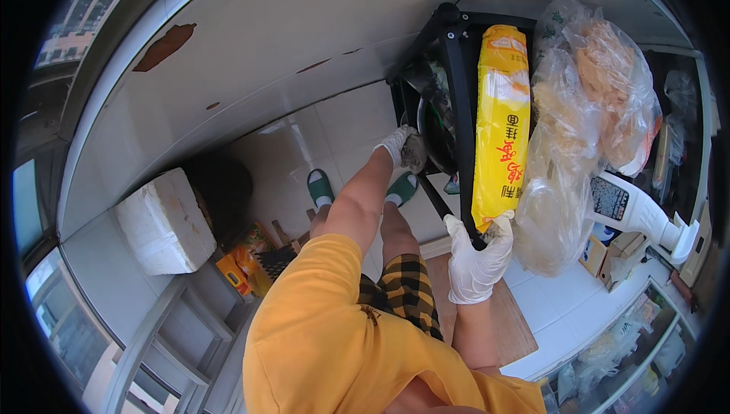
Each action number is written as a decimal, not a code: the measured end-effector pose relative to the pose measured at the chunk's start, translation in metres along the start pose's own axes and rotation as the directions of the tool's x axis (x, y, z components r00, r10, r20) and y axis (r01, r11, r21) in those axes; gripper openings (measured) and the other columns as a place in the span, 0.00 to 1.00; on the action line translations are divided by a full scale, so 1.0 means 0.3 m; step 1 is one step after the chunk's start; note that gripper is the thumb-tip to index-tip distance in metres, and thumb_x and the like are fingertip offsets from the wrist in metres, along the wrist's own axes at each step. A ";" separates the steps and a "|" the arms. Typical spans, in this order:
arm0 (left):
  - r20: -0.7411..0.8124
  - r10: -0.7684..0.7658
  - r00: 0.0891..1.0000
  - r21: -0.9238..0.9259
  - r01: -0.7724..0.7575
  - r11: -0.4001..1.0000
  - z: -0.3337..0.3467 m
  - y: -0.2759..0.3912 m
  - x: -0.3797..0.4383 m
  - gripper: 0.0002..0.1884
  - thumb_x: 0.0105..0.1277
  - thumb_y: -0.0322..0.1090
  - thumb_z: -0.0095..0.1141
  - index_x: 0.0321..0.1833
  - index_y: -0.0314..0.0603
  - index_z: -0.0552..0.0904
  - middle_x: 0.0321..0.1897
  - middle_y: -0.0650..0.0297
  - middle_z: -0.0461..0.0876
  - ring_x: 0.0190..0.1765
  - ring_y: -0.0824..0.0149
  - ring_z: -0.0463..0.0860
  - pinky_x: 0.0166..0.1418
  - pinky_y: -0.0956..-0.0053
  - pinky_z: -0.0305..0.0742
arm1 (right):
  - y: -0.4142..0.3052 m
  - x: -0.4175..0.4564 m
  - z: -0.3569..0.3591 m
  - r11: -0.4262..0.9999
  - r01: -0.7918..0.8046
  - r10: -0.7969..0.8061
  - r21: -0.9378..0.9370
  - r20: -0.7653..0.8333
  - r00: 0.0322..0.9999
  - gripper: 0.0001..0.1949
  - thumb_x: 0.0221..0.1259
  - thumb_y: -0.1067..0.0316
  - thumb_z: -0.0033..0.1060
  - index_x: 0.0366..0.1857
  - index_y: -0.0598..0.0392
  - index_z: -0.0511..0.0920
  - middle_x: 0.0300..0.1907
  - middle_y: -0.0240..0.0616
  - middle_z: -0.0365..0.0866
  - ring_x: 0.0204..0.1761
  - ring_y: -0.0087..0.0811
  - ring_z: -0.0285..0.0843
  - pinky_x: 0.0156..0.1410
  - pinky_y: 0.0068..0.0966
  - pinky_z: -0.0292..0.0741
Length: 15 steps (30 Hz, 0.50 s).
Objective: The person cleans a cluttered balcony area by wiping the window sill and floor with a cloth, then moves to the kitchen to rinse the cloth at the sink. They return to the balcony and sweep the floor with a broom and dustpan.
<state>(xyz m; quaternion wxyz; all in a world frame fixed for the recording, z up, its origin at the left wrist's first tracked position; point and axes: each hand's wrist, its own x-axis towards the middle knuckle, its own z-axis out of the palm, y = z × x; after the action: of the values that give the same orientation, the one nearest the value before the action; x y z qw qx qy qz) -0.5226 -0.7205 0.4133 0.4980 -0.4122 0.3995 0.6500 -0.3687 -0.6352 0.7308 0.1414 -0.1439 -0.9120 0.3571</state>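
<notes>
My left hand (pixel 397 144), in a white glove, holds a bunched grey cloth (pixel 414 153) low beside a black-framed rack (pixel 459 89). The cloth is against or very near the rack's lower part; exact contact is hard to tell. Next to it, inside the rack, sits a dark round pan (pixel 436 134), partly hidden by the frame. My right hand (pixel 480 260), gloved too, grips the near corner of the rack's top. Its fingers lie at the end of a yellow packet of dried noodles (pixel 502 129) on the top. Clear plastic bags (pixel 562 157) with crumpled contents lie beside the packet.
A white spray bottle (pixel 639 208) lies to the right of the bags. A wooden board (pixel 496 323) is by my right forearm. At left are a white foam box (pixel 165 223), orange packets (pixel 239 266) and a metal-framed ladder (pixel 182 340). A tiled wall (pixel 319 20) runs behind the rack.
</notes>
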 end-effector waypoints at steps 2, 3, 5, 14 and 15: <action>-0.009 -0.010 1.000 -0.041 0.009 0.999 -0.007 -0.026 0.030 0.13 0.56 0.48 0.61 0.32 0.48 0.84 0.20 0.55 0.82 0.18 0.56 0.80 0.17 0.67 0.65 | -0.021 0.000 -0.014 0.998 -0.064 0.063 0.007 0.070 0.996 0.32 0.46 0.78 0.79 0.55 0.64 0.66 0.53 0.47 0.75 0.52 0.32 0.74 0.61 0.29 0.72; 0.010 -0.004 1.000 -0.027 0.005 1.000 -0.027 -0.018 0.050 0.13 0.56 0.48 0.62 0.31 0.48 0.84 0.19 0.56 0.81 0.17 0.57 0.79 0.17 0.67 0.66 | -0.025 0.000 -0.008 0.996 -0.088 0.086 0.018 0.101 0.991 0.33 0.47 0.78 0.78 0.56 0.63 0.65 0.55 0.47 0.74 0.54 0.33 0.74 0.62 0.29 0.71; 0.040 0.020 0.999 -0.061 -0.018 0.998 -0.056 -0.009 0.091 0.12 0.55 0.48 0.62 0.28 0.48 0.83 0.17 0.58 0.80 0.15 0.58 0.78 0.16 0.67 0.67 | 0.002 -0.027 0.001 0.998 0.050 -0.052 0.035 0.057 0.997 0.37 0.48 0.78 0.77 0.62 0.63 0.62 0.62 0.51 0.68 0.62 0.38 0.69 0.69 0.33 0.65; 0.117 0.106 0.987 -0.134 -0.090 0.987 -0.001 -0.047 0.142 0.11 0.57 0.44 0.57 0.25 0.45 0.83 0.17 0.55 0.82 0.16 0.57 0.79 0.21 0.63 0.73 | -0.001 -0.031 0.006 0.995 0.093 -0.091 -0.037 0.069 0.993 0.38 0.48 0.84 0.72 0.64 0.61 0.60 0.61 0.53 0.68 0.59 0.41 0.73 0.65 0.29 0.71; 0.108 0.121 0.987 -0.143 -0.105 0.984 -0.003 -0.046 0.163 0.11 0.57 0.43 0.57 0.25 0.45 0.83 0.18 0.55 0.82 0.18 0.56 0.80 0.23 0.62 0.75 | 0.006 -0.028 0.003 0.997 0.082 -0.082 -0.006 0.074 0.994 0.38 0.48 0.84 0.73 0.64 0.61 0.60 0.61 0.51 0.68 0.59 0.40 0.73 0.65 0.29 0.71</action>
<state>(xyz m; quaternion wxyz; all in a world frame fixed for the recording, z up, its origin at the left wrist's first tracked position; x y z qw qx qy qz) -0.5171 -0.7032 0.3660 0.4532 -0.3834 0.3473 0.7260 -0.3609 -0.6377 0.7277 0.1214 -0.0937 -0.9234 0.3519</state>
